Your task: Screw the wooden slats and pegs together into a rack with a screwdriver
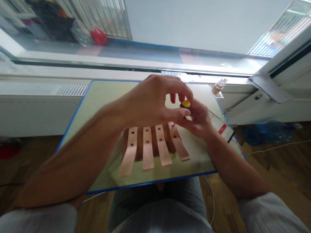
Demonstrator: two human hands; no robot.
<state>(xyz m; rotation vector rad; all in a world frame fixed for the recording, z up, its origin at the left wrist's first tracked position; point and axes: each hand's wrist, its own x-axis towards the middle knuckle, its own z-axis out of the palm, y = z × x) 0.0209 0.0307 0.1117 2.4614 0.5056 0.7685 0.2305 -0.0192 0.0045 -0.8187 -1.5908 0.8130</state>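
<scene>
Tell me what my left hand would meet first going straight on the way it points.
Most likely the yellow-topped screwdriver, which shows between the thumb and forefinger of your left hand; your right hand looks next in line. Depth is unclear, so they may already touch.

Yellow-topped screwdriver point(186, 104) aslant over rightmost wooden strip point(180, 149)

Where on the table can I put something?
Try the table's far-left patch, between its blue edge and the left forearm. A smaller patch lies between the rightmost wooden strip and the right forearm. The middle is crowded: wooden strips, left hand, right hand, yellow-topped tool. A phone lies near the right edge.
</scene>
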